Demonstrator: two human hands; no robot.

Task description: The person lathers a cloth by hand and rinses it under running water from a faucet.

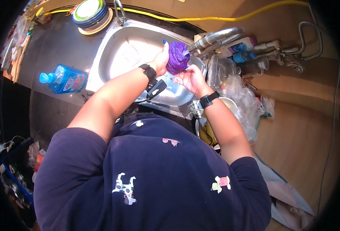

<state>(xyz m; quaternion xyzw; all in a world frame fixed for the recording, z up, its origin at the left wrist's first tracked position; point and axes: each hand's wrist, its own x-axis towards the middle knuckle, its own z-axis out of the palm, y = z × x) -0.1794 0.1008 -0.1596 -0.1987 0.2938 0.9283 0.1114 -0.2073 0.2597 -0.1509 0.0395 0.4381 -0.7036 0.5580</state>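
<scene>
A round purple thing with folded, leaf-like ridges, which looks like a red cabbage (177, 57), is held up over the right part of the steel sink (114, 57). My left hand (160, 61) grips it from the left, thumb raised along its side. From below right, my right hand (192, 79) touches its lower edge with curled fingers. The metal faucet (216, 37) ends right beside it, and a pale streak like running water meets its right side. The undersides of my fingers are partly hidden.
A blue soap bottle (68, 79) stands on the dark counter left of the sink. Stacked plates (89, 17) sit at the back left. Plastic bags (245, 104) and a clear container (220, 71) crowd the right. A yellow hose (216, 18) runs along the back.
</scene>
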